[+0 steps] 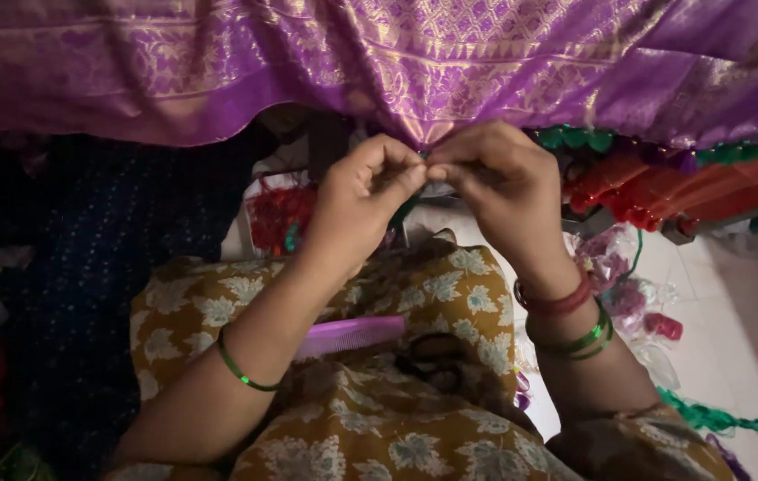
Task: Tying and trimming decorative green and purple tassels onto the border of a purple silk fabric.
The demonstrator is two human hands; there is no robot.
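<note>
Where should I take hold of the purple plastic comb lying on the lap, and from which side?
Grip the purple plastic comb at its free right end, coming from above and the right. Its left end disappears under the left forearm, while the right end lies exposed on the floral fabric. It lies nearly flat, so pinching across its narrow width looks easiest. Both the left hand and right hand are busy pinching at the purple cloth's edge.

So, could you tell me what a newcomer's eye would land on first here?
Likely the shiny purple and gold cloth spread across the top, with the left hand and right hand pinching its lower edge together at the centre. Next, the purple comb on the floral lap below, and the red-orange fabric at right.
</note>
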